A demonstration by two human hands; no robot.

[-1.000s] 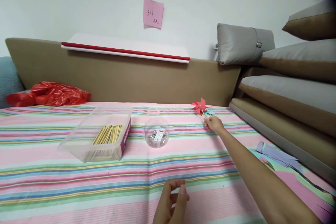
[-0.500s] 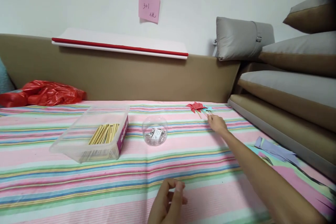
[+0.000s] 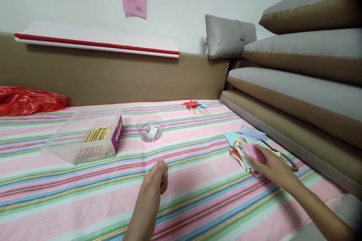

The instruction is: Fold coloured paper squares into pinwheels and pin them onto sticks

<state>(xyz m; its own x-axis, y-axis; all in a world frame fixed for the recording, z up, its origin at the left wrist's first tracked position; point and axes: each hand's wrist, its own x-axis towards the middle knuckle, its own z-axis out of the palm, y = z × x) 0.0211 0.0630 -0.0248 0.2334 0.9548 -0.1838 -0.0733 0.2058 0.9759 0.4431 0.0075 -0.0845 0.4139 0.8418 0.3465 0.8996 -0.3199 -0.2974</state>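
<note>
At least one red pinwheel (image 3: 191, 104) and one blue pinwheel (image 3: 201, 105) are seen on the far side of the striped cloth (image 3: 186, 180), and their shaping and mounting on sticks are judged to be done. Material is left unassembled: pink paper (image 3: 253, 152) and a pile of coloured paper pieces (image 3: 240, 158) are gathered on the right, with purple paper (image 3: 251, 132) just beyond. Loose wooden sticks (image 3: 97, 134) are kept in the clear box (image 3: 60, 131) on the left, and small metal pieces (image 3: 147, 134) are contained in the round tub (image 3: 143, 121).

The pink paper is touched by the right hand (image 3: 270, 167). Its fingers are set moderately wide, with the paper showing between thumb and forefinger; whether it is firmly gripped cannot be told. The left hand (image 3: 155, 179) is held above the cloth, its fingers curled narrow; nothing is seen in them.

The pinwheel heads are pointed far and slightly left, their stick ends near and slightly right. The pile's long axis is run from far left to near right. A similar slant is shown by the scissors (image 3: 295, 166), with the handle at the near right, partly hidden by the hand.
</note>
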